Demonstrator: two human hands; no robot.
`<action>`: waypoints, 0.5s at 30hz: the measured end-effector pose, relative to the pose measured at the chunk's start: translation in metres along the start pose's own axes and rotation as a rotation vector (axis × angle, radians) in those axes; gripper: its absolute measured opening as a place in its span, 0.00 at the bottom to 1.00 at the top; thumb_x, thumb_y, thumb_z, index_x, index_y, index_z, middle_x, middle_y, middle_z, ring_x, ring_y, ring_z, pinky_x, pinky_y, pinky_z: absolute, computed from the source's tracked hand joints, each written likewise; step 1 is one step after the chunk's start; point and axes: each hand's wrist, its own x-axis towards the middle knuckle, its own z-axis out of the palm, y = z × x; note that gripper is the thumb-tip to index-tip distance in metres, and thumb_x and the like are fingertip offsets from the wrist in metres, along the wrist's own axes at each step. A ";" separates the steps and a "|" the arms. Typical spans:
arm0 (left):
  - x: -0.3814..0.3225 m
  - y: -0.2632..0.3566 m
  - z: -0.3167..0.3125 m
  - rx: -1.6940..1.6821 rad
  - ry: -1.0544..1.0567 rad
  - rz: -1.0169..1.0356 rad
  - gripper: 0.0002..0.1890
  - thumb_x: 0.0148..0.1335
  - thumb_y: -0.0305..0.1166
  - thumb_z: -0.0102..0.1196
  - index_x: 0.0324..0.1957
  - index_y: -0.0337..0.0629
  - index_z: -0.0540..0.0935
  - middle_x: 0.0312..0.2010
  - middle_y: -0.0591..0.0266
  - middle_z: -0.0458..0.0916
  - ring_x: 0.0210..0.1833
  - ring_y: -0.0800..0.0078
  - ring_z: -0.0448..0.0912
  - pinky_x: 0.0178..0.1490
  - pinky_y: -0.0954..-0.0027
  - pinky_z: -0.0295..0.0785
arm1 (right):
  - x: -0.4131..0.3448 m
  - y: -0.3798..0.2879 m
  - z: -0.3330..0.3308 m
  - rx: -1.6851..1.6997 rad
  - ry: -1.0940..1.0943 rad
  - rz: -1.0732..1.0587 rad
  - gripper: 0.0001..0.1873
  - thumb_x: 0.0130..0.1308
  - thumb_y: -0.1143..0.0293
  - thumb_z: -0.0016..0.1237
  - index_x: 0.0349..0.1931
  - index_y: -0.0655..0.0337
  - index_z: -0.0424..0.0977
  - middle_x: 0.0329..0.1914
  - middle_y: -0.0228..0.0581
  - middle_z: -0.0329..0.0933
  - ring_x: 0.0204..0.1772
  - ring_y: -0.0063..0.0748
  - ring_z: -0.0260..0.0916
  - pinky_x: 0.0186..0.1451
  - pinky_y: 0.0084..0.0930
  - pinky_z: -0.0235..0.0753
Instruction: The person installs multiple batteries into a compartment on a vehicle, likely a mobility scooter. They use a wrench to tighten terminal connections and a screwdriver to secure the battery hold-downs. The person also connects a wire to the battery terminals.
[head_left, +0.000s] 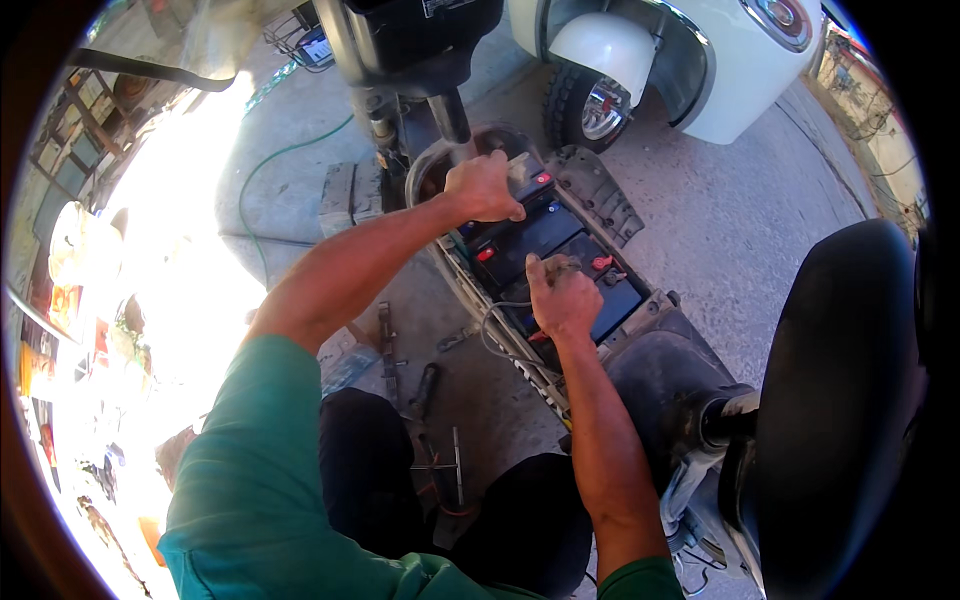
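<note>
Several black batteries (527, 241) with red and blue terminals sit in the open floor compartment of a scooter. My left hand (484, 186) is over the compartment's far end, fingers curled down at a battery beside the steering column. What those fingers grip, if anything, is hidden. Closer to the seat, my right hand (568, 298) is curled above the batteries with its thumb raised. A grey cable (486, 330) loops over the compartment's left edge and runs to this hand; whether the fingers hold it cannot be seen. Red terminal covers (602, 262) show just beyond the right hand.
The black seat (832, 390) rises at right. On the ground at left lie an adjustable wrench (454, 339), a dark-handled tool (426, 386) and a T-handle wrench (457, 465). A removed plastic cover (598, 191) lies beyond the compartment, near a white vehicle (720, 97).
</note>
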 end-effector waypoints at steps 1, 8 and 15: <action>0.000 0.000 0.000 0.003 0.001 -0.002 0.43 0.43 0.51 0.77 0.58 0.36 0.75 0.55 0.46 0.84 0.59 0.49 0.82 0.61 0.54 0.77 | 0.000 0.000 0.000 0.011 0.004 -0.001 0.26 0.69 0.40 0.50 0.32 0.55 0.83 0.28 0.46 0.85 0.38 0.56 0.84 0.44 0.48 0.79; -0.002 -0.002 0.005 0.025 -0.022 0.048 0.41 0.48 0.52 0.74 0.59 0.37 0.74 0.57 0.47 0.82 0.64 0.51 0.79 0.64 0.51 0.74 | 0.000 0.008 0.007 0.002 0.036 -0.009 0.25 0.69 0.41 0.50 0.32 0.55 0.82 0.27 0.45 0.84 0.37 0.55 0.84 0.42 0.48 0.79; -0.007 -0.009 0.007 0.072 -0.007 0.076 0.39 0.54 0.54 0.70 0.61 0.39 0.74 0.60 0.49 0.80 0.66 0.50 0.77 0.65 0.50 0.73 | -0.002 0.006 0.006 0.021 0.030 -0.027 0.24 0.70 0.42 0.50 0.33 0.55 0.81 0.27 0.45 0.84 0.36 0.56 0.83 0.42 0.49 0.78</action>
